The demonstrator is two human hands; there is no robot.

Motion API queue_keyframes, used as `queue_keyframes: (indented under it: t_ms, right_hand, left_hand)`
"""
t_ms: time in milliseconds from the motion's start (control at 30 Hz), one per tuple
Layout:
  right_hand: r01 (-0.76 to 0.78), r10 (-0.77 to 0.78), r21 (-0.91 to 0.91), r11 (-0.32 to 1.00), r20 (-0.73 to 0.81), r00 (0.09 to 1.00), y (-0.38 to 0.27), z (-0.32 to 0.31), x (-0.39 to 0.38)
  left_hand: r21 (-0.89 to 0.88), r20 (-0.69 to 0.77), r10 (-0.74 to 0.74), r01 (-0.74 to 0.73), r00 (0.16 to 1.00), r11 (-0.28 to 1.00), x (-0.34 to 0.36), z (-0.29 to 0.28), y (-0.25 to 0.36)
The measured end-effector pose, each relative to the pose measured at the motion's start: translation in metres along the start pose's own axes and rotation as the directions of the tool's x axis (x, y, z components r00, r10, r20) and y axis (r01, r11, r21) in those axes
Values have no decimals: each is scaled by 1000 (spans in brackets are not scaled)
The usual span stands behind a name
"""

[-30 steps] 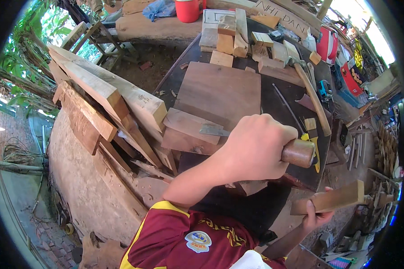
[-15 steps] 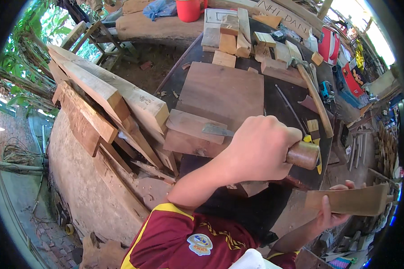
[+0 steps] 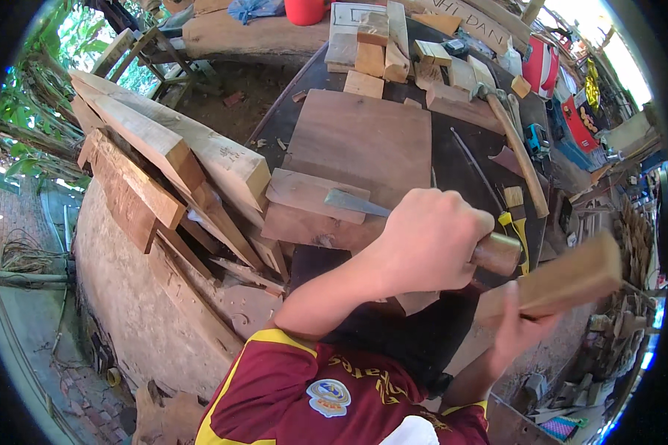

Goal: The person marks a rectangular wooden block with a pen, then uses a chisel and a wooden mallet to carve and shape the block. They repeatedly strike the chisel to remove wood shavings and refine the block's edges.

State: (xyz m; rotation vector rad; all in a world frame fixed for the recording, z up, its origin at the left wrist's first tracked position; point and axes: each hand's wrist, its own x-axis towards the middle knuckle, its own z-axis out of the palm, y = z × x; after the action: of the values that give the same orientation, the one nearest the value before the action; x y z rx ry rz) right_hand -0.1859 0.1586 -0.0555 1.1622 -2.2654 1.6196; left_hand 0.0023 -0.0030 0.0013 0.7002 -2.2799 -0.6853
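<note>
My left hand (image 3: 438,237) is closed round the wooden handle (image 3: 497,252) of a chisel. Its flat metal blade (image 3: 352,203) points left over a pale plank (image 3: 297,189) at the bench's front; whether it touches the wood I cannot tell. Below and right of that fist, my right hand (image 3: 519,326) grips a rectangular wooden block (image 3: 571,278), slightly blurred, close to the chisel's handle end. A wide brown board (image 3: 356,130) lies on the dark bench (image 3: 464,174) beyond.
Leaning timbers (image 3: 141,148) crowd the left. Wood offcuts (image 3: 364,83) pile at the back. A hammer (image 3: 512,137), brush (image 3: 516,219), metal rod (image 3: 471,156) and teal tool (image 3: 536,139) lie at right. A red bucket (image 3: 304,10) stands behind on a log bench (image 3: 252,41).
My right hand has lifted the wooden block upward and tilted it toward the chisel handle. My left hand keeps its grip, with only a slight shift along with the whole view.
</note>
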Motion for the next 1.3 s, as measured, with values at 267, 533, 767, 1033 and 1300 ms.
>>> queue_keyframes:
  t_ms: [267,533,767,1033,1300]
  right_hand:
    - [262,-263,36,964,248,933,1,23,-19]
    - [-62,35,288,956,98,995,8,10,-5]
    - [27,-67,311,950,120,991,14,-4,0]
    - [-95,227,618,780,-138,964,-23,27,10]
    - [-135,80,260,956,211,974,35,4,-38]
  left_hand:
    - [-34,-92,-8,5,996,999,18,-5,-6]
    - [-137,-95,-47,33,994,990,18,-10,-6]
    - [-94,-91,-40,31,995,995,17,-6,-6]
    - [-67,-130,-39,30,991,997,17,-8,-6]
    - [-80,-1,10,-11,1000,997,3,-18,-9]
